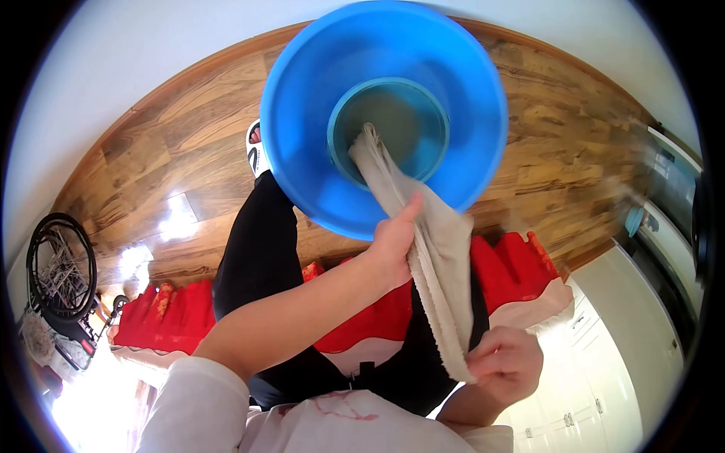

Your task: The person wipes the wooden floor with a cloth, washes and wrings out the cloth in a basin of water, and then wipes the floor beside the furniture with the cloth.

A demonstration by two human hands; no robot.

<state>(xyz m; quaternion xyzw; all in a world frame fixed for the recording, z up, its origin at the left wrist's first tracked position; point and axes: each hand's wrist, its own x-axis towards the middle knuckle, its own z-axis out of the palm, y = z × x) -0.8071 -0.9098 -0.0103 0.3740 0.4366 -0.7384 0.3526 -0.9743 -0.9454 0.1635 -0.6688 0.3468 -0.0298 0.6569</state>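
A long beige cloth (442,249) stretches from the small teal basin (332,143) back toward my lap. Its far tip hangs over the cloudy water (396,121) in that basin; whether it touches the water I cannot tell. My left hand (394,245) is closed around the cloth's edge near its middle, thumb on top. Down by my right thigh, my right hand (507,366) pinches the near end, slightly blurred. The teal basin sits inside a large blue tub (302,98). Whether the cloth is a towel or a garment does not show.
Wooden flooring (204,128) surrounds the tub, with a white wall (189,38) behind it. A red cover (517,272) lies beneath my legs. A wheeled item (62,257) stands at far left, and white cabinets (589,377) at lower right.
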